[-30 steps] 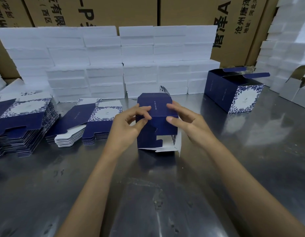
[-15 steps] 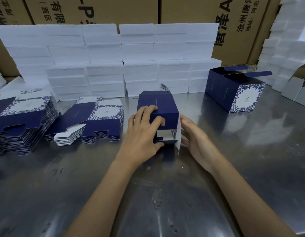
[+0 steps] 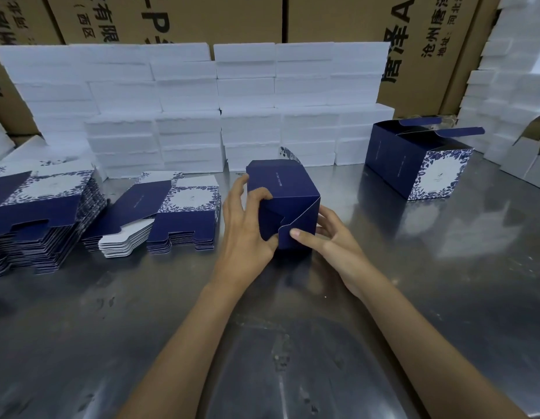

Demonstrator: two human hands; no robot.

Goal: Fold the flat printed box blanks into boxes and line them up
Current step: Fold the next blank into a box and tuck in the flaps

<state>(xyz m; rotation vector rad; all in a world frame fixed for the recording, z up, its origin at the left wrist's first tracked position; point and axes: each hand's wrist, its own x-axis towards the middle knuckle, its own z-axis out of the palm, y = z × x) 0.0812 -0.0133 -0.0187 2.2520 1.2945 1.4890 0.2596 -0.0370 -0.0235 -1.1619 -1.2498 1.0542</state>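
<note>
A navy printed box [image 3: 288, 189] lies on its side on the steel table [image 3: 141, 313], its bottom flaps facing me. My left hand [image 3: 246, 225] grips its left side, fingers curled over the edge. My right hand [image 3: 332, 240] holds the right side, thumb pressing a bottom flap inward. A folded box [image 3: 414, 164] with open lid flaps stands at the right rear. Two stacks of flat blanks [image 3: 178, 216] [image 3: 39, 216] lie at the left.
White foam blocks [image 3: 232, 101] are stacked in a wall along the table's back, with more [image 3: 510, 86] at the right. Brown cartons [image 3: 338, 19] stand behind. A plain grey open box [image 3: 531, 152] sits at the far right edge.
The white inner flaps that showed at the box's bottom are now folded in under navy flaps. My right thumb has moved onto the bottom flap; my left hand shifted to the box's left side.
</note>
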